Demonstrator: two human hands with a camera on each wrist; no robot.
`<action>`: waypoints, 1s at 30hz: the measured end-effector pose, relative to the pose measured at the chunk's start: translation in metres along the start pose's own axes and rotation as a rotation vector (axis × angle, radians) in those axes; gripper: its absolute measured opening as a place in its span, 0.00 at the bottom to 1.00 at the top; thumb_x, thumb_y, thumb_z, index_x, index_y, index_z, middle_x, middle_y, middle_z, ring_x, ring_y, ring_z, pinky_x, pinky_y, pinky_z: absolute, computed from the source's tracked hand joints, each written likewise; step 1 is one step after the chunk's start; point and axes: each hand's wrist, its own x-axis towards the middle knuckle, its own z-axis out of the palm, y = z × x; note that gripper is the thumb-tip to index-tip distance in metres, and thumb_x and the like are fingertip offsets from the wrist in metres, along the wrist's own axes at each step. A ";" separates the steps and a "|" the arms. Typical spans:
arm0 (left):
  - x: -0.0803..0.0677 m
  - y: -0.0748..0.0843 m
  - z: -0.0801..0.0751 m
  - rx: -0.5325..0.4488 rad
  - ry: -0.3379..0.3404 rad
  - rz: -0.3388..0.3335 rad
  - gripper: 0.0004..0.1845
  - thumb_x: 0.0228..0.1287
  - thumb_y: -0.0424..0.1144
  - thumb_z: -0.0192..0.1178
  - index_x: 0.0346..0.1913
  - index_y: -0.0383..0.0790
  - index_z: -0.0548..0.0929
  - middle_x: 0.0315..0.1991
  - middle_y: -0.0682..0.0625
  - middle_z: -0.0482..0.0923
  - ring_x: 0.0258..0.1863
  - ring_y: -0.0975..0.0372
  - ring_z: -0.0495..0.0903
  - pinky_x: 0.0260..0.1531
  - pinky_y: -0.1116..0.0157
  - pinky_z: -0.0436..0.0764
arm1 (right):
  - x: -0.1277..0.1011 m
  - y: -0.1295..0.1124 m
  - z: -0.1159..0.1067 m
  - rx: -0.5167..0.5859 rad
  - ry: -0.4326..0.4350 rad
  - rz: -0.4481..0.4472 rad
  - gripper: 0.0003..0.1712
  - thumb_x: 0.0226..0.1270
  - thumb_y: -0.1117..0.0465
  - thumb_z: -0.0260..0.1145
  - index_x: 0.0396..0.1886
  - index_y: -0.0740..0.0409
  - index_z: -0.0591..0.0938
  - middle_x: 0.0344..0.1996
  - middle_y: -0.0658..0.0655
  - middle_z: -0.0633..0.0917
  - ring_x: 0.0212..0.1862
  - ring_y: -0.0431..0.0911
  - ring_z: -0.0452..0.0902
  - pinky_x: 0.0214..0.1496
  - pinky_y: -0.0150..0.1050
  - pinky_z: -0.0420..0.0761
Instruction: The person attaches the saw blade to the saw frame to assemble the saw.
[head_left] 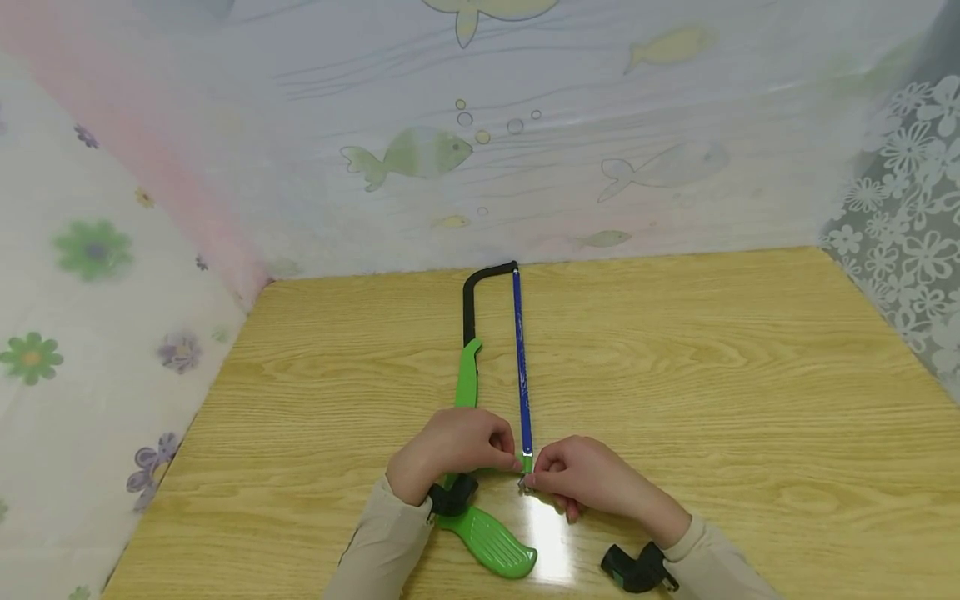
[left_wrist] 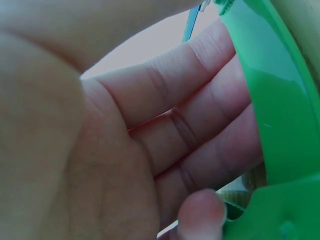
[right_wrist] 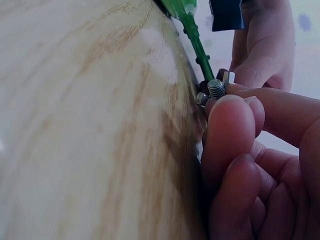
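A hacksaw lies flat on the wooden table (head_left: 712, 392), with a black bow (head_left: 471, 304), a blue blade (head_left: 521, 367) and a green handle (head_left: 491, 542). My left hand (head_left: 450, 454) curls round the green frame (left_wrist: 280, 115) near the blade's near end. My right hand (head_left: 592, 482) pinches the metal wing nut (right_wrist: 214, 90) on the threaded end of the blade holder, fingertips (right_wrist: 231, 120) against it. Both hands meet at the blade's near end (head_left: 527, 463).
Patterned fabric screens stand at the back (head_left: 525, 142), left (head_left: 90, 275) and right (head_left: 907, 217) of the table. A black wrist camera mount (head_left: 637, 568) shows by my right sleeve. Bare wood lies to the left and right of the saw.
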 end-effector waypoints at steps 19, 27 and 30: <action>-0.001 0.000 0.000 -0.005 0.002 0.017 0.10 0.53 0.55 0.63 0.21 0.59 0.78 0.20 0.66 0.73 0.20 0.71 0.70 0.23 0.69 0.68 | -0.003 -0.003 0.003 -0.083 0.036 -0.019 0.23 0.63 0.41 0.57 0.19 0.52 0.78 0.08 0.49 0.75 0.11 0.42 0.73 0.18 0.39 0.75; -0.001 0.002 0.000 -0.007 0.000 0.017 0.09 0.53 0.54 0.63 0.21 0.58 0.78 0.21 0.65 0.73 0.20 0.71 0.70 0.23 0.69 0.68 | -0.002 -0.003 0.003 -0.107 0.023 -0.026 0.23 0.64 0.40 0.56 0.19 0.50 0.79 0.09 0.49 0.77 0.11 0.42 0.73 0.18 0.39 0.74; -0.001 0.002 0.000 -0.001 0.000 0.011 0.09 0.53 0.54 0.63 0.21 0.59 0.78 0.21 0.65 0.74 0.20 0.70 0.70 0.23 0.69 0.68 | -0.002 -0.003 0.003 -0.112 0.022 -0.027 0.23 0.64 0.40 0.55 0.19 0.50 0.79 0.09 0.48 0.77 0.10 0.42 0.73 0.18 0.38 0.73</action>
